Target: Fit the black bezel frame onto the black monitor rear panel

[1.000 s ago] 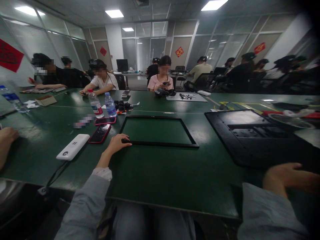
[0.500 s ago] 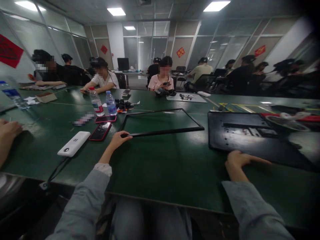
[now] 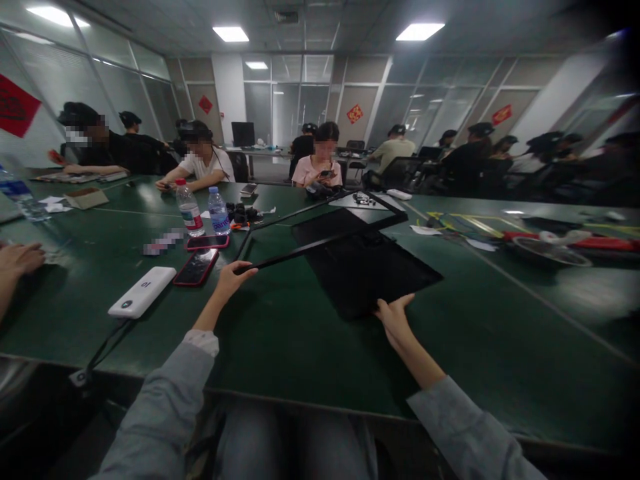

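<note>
My left hand (image 3: 231, 279) is closed on the near left corner of a thin black rectangular frame (image 3: 300, 251), like a screen bezel. The frame's right side is raised and tilted above the table. Below and behind its near bar is a flat black panel (image 3: 385, 270), like a monitor's back cover, and the bar hides part of it. My right hand (image 3: 397, 321) grips the panel's near edge, thumb uppermost, with its other fingers partly hidden.
Left of my left hand lie two phones (image 3: 197, 267) and a white power bank (image 3: 143, 293) with a cable. Two bottles (image 3: 190, 210) stand behind them. Cables and a red item (image 3: 590, 243) lie at the right. Another person's hand (image 3: 23, 259) rests at the far left; people sit across the table.
My right hand has brought the black panel leftward from the right side, in under the frame. The frame's right side has risen; my left hand keeps its corner.
</note>
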